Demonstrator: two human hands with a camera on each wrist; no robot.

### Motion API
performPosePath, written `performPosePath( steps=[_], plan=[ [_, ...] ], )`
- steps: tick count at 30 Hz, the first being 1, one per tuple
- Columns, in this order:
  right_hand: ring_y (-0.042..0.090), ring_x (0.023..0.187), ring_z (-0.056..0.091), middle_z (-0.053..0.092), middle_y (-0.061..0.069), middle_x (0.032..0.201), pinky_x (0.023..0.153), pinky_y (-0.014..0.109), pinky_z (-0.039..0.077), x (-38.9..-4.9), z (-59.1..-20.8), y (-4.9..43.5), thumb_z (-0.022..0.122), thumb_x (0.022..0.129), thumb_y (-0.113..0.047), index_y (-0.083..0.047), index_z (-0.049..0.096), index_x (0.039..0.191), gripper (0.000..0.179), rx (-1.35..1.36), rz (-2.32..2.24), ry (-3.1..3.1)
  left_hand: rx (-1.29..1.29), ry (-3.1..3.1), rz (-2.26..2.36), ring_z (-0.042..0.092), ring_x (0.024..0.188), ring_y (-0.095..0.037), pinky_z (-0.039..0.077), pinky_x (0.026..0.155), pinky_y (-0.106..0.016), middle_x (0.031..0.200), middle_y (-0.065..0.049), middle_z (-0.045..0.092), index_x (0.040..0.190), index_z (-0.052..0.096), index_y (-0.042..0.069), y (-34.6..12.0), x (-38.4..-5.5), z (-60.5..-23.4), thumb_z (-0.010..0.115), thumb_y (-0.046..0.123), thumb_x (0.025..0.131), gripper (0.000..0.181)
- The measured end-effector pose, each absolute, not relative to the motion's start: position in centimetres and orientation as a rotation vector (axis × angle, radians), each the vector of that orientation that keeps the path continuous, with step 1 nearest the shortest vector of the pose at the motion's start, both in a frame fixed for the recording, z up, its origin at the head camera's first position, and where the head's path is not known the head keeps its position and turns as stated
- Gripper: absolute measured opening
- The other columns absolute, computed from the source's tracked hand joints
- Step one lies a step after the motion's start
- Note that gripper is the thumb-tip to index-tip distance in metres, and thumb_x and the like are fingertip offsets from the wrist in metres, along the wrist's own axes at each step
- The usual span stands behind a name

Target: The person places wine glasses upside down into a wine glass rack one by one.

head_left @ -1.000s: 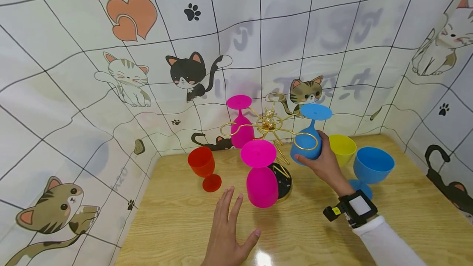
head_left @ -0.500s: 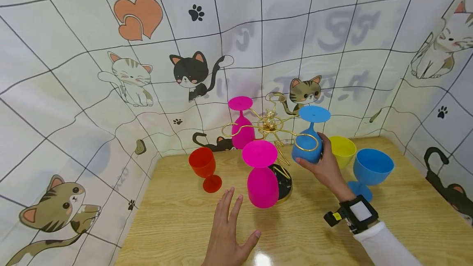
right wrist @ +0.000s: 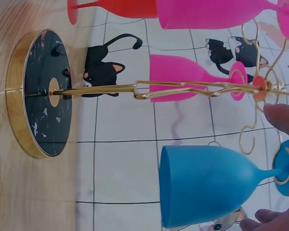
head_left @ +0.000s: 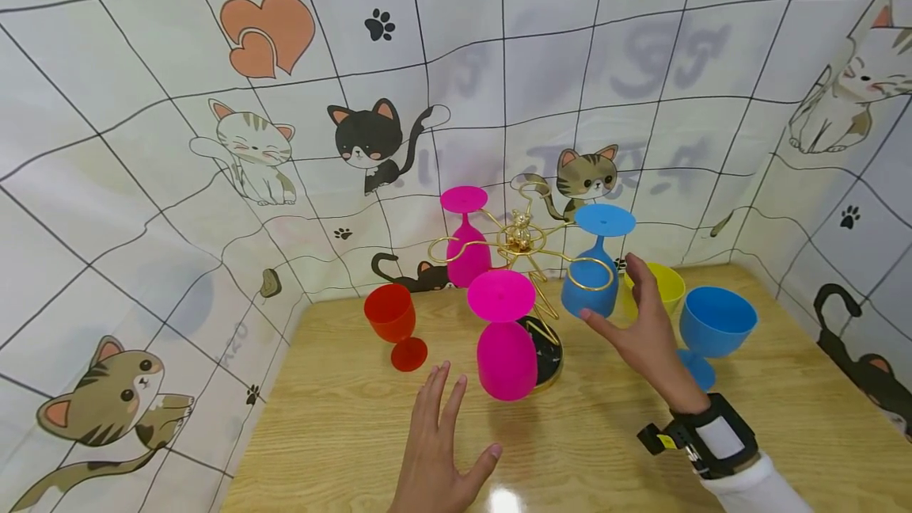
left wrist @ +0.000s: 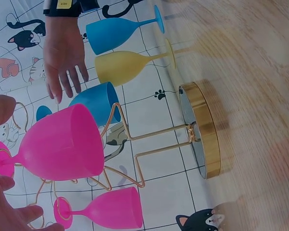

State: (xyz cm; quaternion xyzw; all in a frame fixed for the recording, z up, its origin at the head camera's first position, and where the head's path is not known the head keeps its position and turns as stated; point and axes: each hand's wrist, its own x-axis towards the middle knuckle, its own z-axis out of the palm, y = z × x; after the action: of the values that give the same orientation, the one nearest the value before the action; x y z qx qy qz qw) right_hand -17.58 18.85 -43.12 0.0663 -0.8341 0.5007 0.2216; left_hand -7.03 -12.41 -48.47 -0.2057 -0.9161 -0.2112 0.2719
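Observation:
A gold wire rack (head_left: 519,237) with curled arms stands on a round black-and-gold base (right wrist: 48,108). From one right-side arm a blue goblet (right wrist: 202,185) hangs upside down, its stem in the loop. My right hand (head_left: 644,335) is just right of that goblet, fingers spread and off its bowl, thumb tip near the rim in the head view. Two pink goblets also hang upside down, one at the front (head_left: 506,362) and one at the back (head_left: 468,264). My left hand (head_left: 447,446) is extended with fingers spread, holding nothing, below and left of the front pink goblet.
On the wooden table, a red goblet (head_left: 389,313) stands upright at the left. Upright yellow (head_left: 664,291) and blue goblets (head_left: 718,323) stand at the right, close beyond my right hand and wrist. A cat-patterned sheet (head_left: 556,85) borders the table's back and sides.
My right hand has let go of the hanging blue goblet and drawn slightly right, its fingers opening. The goblet stays hanging on the rack. The left hand has barely moved.

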Motion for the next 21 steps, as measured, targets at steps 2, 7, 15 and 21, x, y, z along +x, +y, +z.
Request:
performPosePath(
  steps=[2, 7, 15, 21],
  plan=[
    [0.047, 0.148, 0.020, 0.016, 0.016, 0.164, 0.116, 0.067, 0.019, -16.9, -42.7, 18.8, 0.081, 0.080, -0.025, -0.023, 0.009, 0.158, 0.106, 0.172, 1.361, -2.319, -0.554, -2.469, -0.566, 0.027, 0.147, -0.024, 0.038, 0.107, -0.056, 0.164, -0.003, 0.021, 0.155, 0.028, 0.023, -12.4, -7.0, -48.4, 0.062, 0.063, 0.085, 0.087],
    [0.047, 0.148, 0.018, 0.015, 0.012, 0.165, 0.110, 0.075, 0.019, -14.9, -41.9, 18.7, 0.081, 0.079, -0.029, -0.033, 0.008, 0.158, 0.107, 0.168, 1.305, -2.357, -0.555, -2.479, -0.566, 0.027, 0.148, -0.024, 0.038, 0.107, -0.056, 0.164, -0.003, 0.021, 0.155, 0.027, 0.024, -12.3, -6.9, -48.0, 0.062, 0.063, 0.084, 0.088],
    [0.043, 0.147, 0.020, 0.013, 0.000, 0.166, 0.102, 0.082, 0.020, -12.0, -41.9, 18.2, 0.085, 0.075, -0.024, -0.040, 0.013, 0.156, 0.109, 0.232, 1.264, -2.375, -0.544, -2.563, -0.611, 0.024, 0.148, -0.026, 0.038, 0.108, -0.061, 0.165, -0.002, 0.017, 0.156, 0.024, 0.028, -12.2, -6.4, -47.3, 0.068, 0.059, 0.082, 0.092],
    [0.042, 0.148, 0.019, 0.017, 0.004, 0.165, 0.095, 0.083, 0.026, -10.3, -43.0, 17.5, 0.088, 0.067, -0.017, -0.026, 0.028, 0.155, 0.107, 0.369, 1.147, -2.359, -0.561, -2.547, -0.617, 0.025, 0.147, -0.026, 0.040, 0.105, -0.062, 0.165, -0.001, 0.017, 0.156, 0.026, 0.027, -12.0, -6.4, -47.1, 0.071, 0.056, 0.079, 0.094]
  ],
)
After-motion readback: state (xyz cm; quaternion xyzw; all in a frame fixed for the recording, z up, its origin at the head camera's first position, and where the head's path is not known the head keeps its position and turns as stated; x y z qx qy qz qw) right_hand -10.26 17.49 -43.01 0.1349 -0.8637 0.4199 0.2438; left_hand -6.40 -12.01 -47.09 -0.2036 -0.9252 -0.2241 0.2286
